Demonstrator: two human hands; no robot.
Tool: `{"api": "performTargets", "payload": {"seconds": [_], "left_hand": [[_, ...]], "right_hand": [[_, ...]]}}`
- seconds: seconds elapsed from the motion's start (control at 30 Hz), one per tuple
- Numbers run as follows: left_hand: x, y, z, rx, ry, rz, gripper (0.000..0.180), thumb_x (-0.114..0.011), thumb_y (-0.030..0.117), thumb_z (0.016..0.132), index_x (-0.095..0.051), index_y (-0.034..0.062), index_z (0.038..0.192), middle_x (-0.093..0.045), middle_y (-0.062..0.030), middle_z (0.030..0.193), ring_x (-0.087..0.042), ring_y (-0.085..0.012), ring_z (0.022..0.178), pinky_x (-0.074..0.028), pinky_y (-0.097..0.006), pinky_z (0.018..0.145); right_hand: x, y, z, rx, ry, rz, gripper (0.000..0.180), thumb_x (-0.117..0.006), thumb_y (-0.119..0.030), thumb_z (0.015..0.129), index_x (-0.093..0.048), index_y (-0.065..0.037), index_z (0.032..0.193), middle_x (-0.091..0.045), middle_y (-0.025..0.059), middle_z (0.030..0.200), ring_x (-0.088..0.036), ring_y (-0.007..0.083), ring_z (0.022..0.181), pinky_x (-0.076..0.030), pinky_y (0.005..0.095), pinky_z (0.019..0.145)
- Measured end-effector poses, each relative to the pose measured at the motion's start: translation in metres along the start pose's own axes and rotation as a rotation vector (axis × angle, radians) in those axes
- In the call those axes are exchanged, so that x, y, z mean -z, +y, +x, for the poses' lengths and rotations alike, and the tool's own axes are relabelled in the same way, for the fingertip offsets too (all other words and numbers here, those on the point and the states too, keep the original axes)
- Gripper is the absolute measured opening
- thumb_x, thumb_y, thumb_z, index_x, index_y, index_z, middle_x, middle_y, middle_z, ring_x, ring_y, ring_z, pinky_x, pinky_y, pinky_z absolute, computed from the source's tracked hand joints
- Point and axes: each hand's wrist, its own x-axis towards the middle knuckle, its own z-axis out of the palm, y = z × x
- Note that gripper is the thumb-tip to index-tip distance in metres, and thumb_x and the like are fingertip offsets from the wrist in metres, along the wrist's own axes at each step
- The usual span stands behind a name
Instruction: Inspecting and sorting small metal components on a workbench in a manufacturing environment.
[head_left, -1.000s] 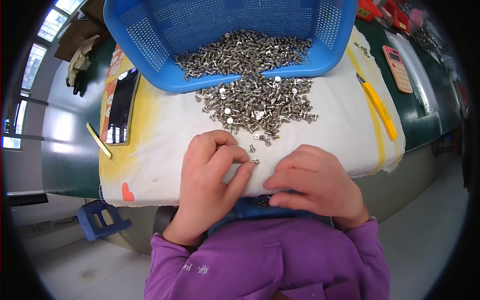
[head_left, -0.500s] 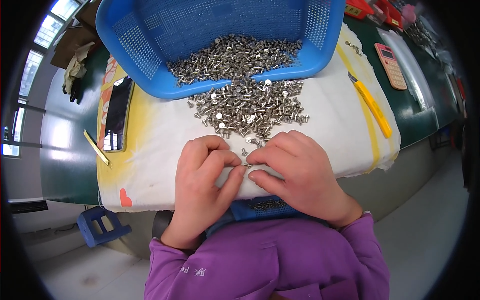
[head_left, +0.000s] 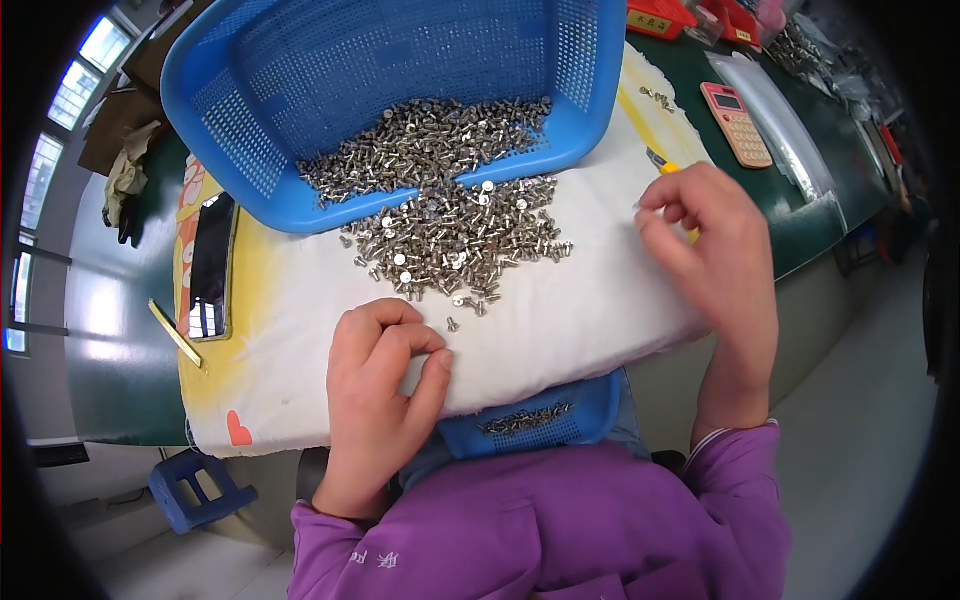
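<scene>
My left hand (head_left: 385,390) rests on the white cloth (head_left: 560,345), just below the near end of a pile of small silvery screws (head_left: 450,240). Its fingers are curled, thumb and index tips together, and nothing shows between them. A loose screw (head_left: 453,325) lies beside its knuckles. Raised at the right is my right hand (head_left: 715,245), fingers closed in a pinch; a tiny shiny bit shows at the fingertips, too small to name. This hand covers most of a yellow utility knife (head_left: 668,166). More screws fill the front of a tilted blue basket (head_left: 390,75), whose pile spills over its lip.
A smaller blue basket (head_left: 580,425) with screws is at my lap, below the cloth's edge. A phone (head_left: 212,265) and a thin yellow strip (head_left: 175,335) lie at left. At right are a pink calculator (head_left: 737,125), a few screws (head_left: 657,98) and red bins (head_left: 655,18).
My hands have parted: the right moved up and right over the knife, while the left stayed near the pile. The view has shifted, showing more of the lap basket.
</scene>
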Motion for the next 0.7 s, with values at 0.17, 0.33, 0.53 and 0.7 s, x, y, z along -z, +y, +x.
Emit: {"api": "performTargets", "payload": {"seconds": [0.17, 0.33, 0.53, 0.7], "left_hand": [[0.0, -0.001, 0.004, -0.021, -0.003, 0.016, 0.017, -0.077, 0.0, 0.078, -0.066, 0.0047, 0.091, -0.062, -0.0107, 0.104, -0.059, -0.0301, 0.095, -0.048, -0.039, 0.081], [0.0, -0.002, 0.004, -0.023, -0.01, -0.002, 0.018, -0.077, 0.0, 0.079, -0.066, 0.0041, 0.092, -0.062, -0.0115, 0.105, -0.06, -0.0306, 0.096, -0.048, -0.04, 0.082], [0.001, -0.003, -0.001, 0.032, -0.032, 0.04, 0.04, -0.078, 0.001, 0.079, -0.062, 0.0024, 0.115, -0.061, -0.0148, 0.116, -0.058, -0.0333, 0.102, -0.049, -0.041, 0.089], [-0.005, 0.007, 0.007, 0.051, -0.072, 0.01, 0.059, -0.078, 0.003, 0.08, -0.056, 0.0024, 0.135, -0.06, -0.0171, 0.124, -0.058, -0.0347, 0.108, -0.049, -0.043, 0.094]], "right_hand": [[0.002, 0.078, 0.065, -0.246, 0.008, -0.306, 0.018, -0.073, -0.016, 0.09, -0.075, -0.004, 0.103, -0.071, 0.0096, 0.088, -0.069, 0.0219, 0.082, -0.055, 0.0348, 0.076], [0.001, 0.099, 0.067, -0.124, 0.194, -0.223, 0.019, -0.072, -0.017, 0.093, -0.076, -0.005, 0.107, -0.071, 0.0077, 0.092, -0.068, 0.0194, 0.079, -0.055, 0.0331, 0.075], [-0.014, -0.001, 0.002, 0.119, 0.062, 0.181, 0.016, -0.075, -0.009, 0.088, -0.075, -0.003, 0.102, -0.068, 0.0099, 0.091, -0.067, 0.023, 0.083, -0.055, 0.0351, 0.073], [-0.052, -0.038, -0.024, 0.3, -0.106, 0.233, 0.031, -0.077, -0.011, 0.082, -0.071, -0.005, 0.112, -0.065, 0.0105, 0.103, -0.063, 0.0311, 0.096, -0.052, 0.0413, 0.084]]}}
